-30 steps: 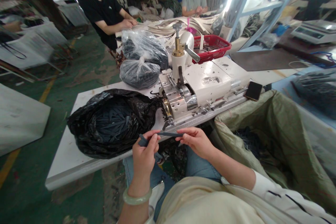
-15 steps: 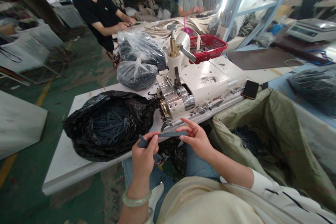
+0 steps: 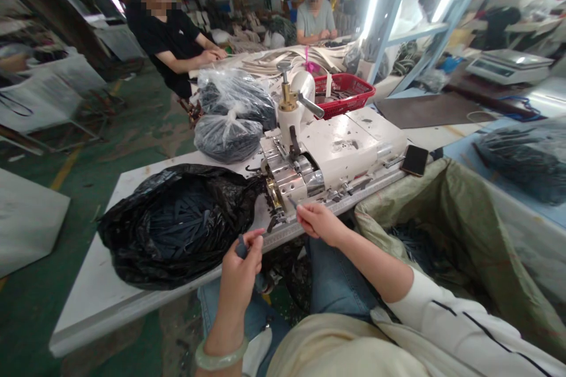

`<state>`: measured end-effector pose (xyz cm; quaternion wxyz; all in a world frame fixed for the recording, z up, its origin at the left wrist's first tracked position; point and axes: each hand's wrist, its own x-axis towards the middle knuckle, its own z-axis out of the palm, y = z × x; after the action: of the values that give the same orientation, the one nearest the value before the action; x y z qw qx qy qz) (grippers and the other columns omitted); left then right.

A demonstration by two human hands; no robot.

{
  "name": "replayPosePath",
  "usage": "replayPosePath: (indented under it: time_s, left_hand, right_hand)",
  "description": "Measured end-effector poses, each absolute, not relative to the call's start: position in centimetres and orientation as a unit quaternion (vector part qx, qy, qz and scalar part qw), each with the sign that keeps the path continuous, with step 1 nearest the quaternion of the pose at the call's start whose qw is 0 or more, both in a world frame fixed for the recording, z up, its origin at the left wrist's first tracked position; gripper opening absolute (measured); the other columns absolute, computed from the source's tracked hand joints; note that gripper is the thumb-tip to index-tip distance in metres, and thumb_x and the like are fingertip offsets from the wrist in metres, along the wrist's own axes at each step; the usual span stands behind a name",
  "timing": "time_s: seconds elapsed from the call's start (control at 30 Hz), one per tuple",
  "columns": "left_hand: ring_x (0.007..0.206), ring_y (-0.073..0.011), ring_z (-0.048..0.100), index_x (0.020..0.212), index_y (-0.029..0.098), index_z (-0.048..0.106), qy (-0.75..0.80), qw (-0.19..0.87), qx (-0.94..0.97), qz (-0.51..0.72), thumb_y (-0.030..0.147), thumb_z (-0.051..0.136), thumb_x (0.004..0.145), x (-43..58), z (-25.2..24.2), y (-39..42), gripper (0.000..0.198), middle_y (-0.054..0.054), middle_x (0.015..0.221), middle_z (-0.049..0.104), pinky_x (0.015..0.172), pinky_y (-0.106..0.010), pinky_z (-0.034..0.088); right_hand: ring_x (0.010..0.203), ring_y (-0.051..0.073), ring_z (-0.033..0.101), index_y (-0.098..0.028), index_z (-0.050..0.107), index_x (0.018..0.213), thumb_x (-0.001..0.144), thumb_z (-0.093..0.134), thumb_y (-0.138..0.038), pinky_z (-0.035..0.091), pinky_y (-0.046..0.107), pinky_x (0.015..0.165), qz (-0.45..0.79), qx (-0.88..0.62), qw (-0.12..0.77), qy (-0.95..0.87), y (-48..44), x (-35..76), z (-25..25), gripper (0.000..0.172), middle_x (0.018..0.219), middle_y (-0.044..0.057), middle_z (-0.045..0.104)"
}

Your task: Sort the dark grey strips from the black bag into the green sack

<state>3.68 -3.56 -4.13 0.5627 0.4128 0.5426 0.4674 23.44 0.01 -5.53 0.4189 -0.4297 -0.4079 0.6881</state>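
My left hand (image 3: 240, 273) is closed on a bunch of dark grey strips (image 3: 241, 245), held below the table's front edge. My right hand (image 3: 315, 221) pinches one dark strip (image 3: 293, 202), with its tip close to the front of the cream-coloured machine (image 3: 325, 156). An open black plastic bag (image 3: 174, 224) full of the same dark strips lies on the white table (image 3: 95, 300), left of the machine.
Two tied clear bags of strips (image 3: 230, 121) and a red basket (image 3: 347, 94) stand behind the machine. A phone (image 3: 414, 160) lies on the table's right end. A green sack (image 3: 464, 235) gapes open at my right. Two other people work at the far tables.
My right hand drew one strip away from the bunch and carried it up to the machine's front. My left hand stayed low with the remaining strips. The view shifted slightly.
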Motion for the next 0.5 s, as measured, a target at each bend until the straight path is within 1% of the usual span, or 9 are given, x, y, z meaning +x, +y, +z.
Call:
replayPosePath:
  time_s: [0.03,0.1,0.33,0.43,0.5]
  left_hand:
    - [0.041,-0.0031,0.028,0.099,0.016,0.066,0.536,0.574,0.391,0.480,0.036,0.069,0.074,3.5,-4.2,-3.5,0.033,0.007,0.055,0.038,0.037,-0.015,0.019]
    - [0.041,-0.0018,0.026,0.094,0.014,0.065,0.525,0.590,0.361,0.495,0.036,0.069,0.074,3.2,-4.2,-3.4,0.031,0.007,0.056,0.038,0.037,-0.014,0.017]
    - [0.039,-0.0002,0.026,0.086,0.014,0.066,0.522,0.611,0.325,0.499,0.036,0.072,0.070,3.2,-4.3,-3.5,0.028,0.007,0.057,0.040,0.036,-0.012,0.016]
    - [0.039,-0.0003,0.026,0.085,0.014,0.066,0.521,0.617,0.319,0.496,0.036,0.074,0.069,3.2,-4.6,-3.4,0.029,0.007,0.056,0.040,0.035,-0.012,0.016]
    - [0.039,-0.0004,0.027,0.085,0.014,0.066,0.519,0.619,0.315,0.498,0.036,0.074,0.068,3.3,-4.6,-3.4,0.029,0.007,0.056,0.040,0.035,-0.012,0.016]
  right_hand:
    - [0.028,0.004,0.023,-0.018,0.047,0.064,0.081,0.054,-0.055,0.014,0.017,0.029,0.667,-0.442,0.456,-0.391,1.2,23.7,-5.2,0.041,0.036,-0.010,0.035]
    - [0.028,0.004,0.022,-0.018,0.046,0.063,0.080,0.056,-0.053,0.013,0.018,0.029,0.652,-0.447,0.493,-0.364,3.3,24.3,-4.4,0.040,0.035,-0.010,0.035]
    - [0.028,0.003,0.021,-0.017,0.047,0.061,0.081,0.059,-0.040,0.011,0.016,0.030,0.683,-0.454,0.514,-0.251,5.8,24.4,-3.2,0.033,0.034,-0.009,0.033]
    - [0.029,0.003,0.021,-0.017,0.046,0.061,0.081,0.057,-0.039,0.011,0.017,0.030,0.674,-0.464,0.527,-0.232,6.2,24.1,-3.1,0.032,0.035,-0.009,0.032]
    - [0.029,0.003,0.020,-0.018,0.044,0.062,0.083,0.053,-0.042,0.013,0.017,0.030,0.653,-0.470,0.553,-0.218,6.3,24.0,-3.0,0.033,0.037,-0.010,0.031]
